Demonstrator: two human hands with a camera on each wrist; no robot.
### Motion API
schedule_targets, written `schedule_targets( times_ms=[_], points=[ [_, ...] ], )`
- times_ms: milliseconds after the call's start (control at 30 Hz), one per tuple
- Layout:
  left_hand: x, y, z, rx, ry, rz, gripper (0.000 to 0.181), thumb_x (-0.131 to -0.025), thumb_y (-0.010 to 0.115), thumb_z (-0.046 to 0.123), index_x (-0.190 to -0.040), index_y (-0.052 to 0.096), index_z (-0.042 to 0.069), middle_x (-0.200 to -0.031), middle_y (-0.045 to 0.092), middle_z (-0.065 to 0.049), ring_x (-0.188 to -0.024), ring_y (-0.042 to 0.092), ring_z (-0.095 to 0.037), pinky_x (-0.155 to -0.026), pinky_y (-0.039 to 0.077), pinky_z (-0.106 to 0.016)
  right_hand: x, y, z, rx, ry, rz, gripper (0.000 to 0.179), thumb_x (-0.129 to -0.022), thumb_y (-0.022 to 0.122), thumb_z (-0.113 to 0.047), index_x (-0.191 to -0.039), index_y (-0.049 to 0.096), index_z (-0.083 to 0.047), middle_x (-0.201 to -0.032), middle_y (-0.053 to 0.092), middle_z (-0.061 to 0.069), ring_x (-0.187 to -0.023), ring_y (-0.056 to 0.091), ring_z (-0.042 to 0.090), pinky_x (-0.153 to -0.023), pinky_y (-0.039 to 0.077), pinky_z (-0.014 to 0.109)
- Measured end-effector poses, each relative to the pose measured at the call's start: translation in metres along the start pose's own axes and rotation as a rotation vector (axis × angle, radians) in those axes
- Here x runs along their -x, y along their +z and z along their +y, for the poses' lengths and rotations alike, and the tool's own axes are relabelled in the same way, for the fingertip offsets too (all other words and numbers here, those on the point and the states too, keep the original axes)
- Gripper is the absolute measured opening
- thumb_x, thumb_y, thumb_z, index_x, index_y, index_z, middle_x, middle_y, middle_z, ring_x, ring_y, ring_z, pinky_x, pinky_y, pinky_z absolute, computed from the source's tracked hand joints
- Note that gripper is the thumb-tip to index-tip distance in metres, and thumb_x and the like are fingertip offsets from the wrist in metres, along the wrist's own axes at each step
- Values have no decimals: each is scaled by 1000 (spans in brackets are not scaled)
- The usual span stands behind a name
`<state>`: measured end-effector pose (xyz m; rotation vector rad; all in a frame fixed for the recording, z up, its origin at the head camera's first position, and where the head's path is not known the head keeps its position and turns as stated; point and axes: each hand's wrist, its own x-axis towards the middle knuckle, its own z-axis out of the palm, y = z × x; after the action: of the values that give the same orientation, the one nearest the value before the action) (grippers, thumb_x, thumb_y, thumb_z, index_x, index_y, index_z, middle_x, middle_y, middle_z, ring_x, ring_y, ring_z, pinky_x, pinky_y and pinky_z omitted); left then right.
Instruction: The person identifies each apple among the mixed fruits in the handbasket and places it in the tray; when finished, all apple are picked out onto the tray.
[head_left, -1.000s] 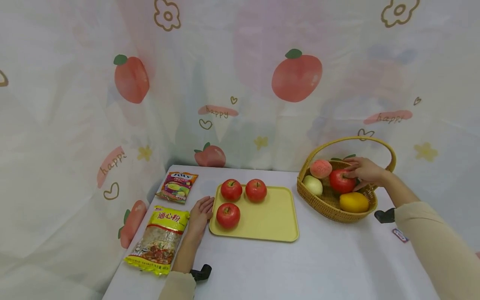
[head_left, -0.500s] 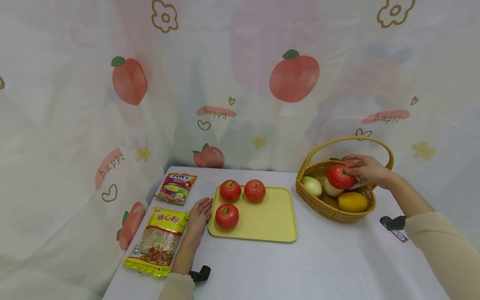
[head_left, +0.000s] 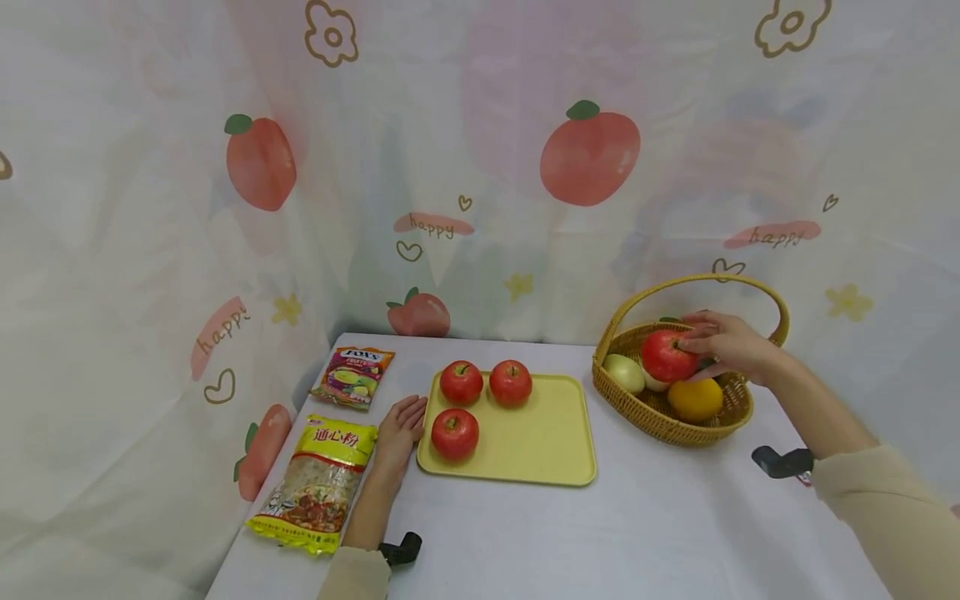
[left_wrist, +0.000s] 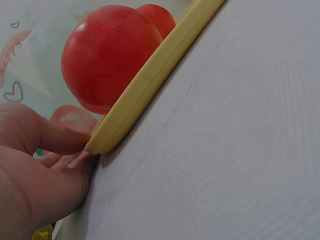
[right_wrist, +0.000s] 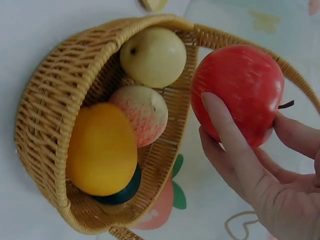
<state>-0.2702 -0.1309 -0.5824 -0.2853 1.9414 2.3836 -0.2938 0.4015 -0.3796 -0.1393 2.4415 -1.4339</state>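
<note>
My right hand [head_left: 723, 343] grips a red apple [right_wrist: 237, 95] with a dark stem, held up over the wicker basket [head_left: 652, 421]. Inside the basket lie a pale round fruit [right_wrist: 154, 57], a peach [right_wrist: 142, 112] blushed pink, a yellow fruit [right_wrist: 102, 150] and something dark green [right_wrist: 120, 192] partly under it. My left hand [head_left: 397, 433] rests at the left edge of a yellow tray [head_left: 536, 442], fingers extended and thumb touching the rim in the left wrist view. Three more red apples stand on the tray, one being the front apple [head_left: 455, 433].
Left of the tray lie a pasta bag [head_left: 318, 483] and a Fox's candy bag [head_left: 354, 375]. The basket's tall handle [head_left: 701, 277] arches over its opening near my right hand. A patterned cloth backdrop [head_left: 480, 167] rises behind the white table [head_left: 600, 542].
My right hand has raised the apple out of the basket and shifted it slightly left. Peach and yellow fruit have moved inside the basket. My left hand has stayed at the tray.
</note>
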Motion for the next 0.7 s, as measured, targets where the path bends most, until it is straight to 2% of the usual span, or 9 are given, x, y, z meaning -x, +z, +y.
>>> schedule_targets(
  times_ms=[267,700],
  points=[
    [0,-1,0,0,14,-9,63,-96,49,-19,-155,42,2,-155,50,-20,-145,48,-33,-119,41,-44,10,21,-8,-29,-53,-20,64,-107,54,-5,-160,20,10,-151,36,45,-131,52,53,-83,62,57],
    [-1,-1,-3,9,21,-15,64,-95,51,-19,-154,43,3,-155,51,-20,-145,48,-33,-118,41,-43,19,59,-26,-33,-72,-3,62,-104,60,-7,-157,31,6,-149,42,41,-130,50,58,-81,63,55]
  ],
)
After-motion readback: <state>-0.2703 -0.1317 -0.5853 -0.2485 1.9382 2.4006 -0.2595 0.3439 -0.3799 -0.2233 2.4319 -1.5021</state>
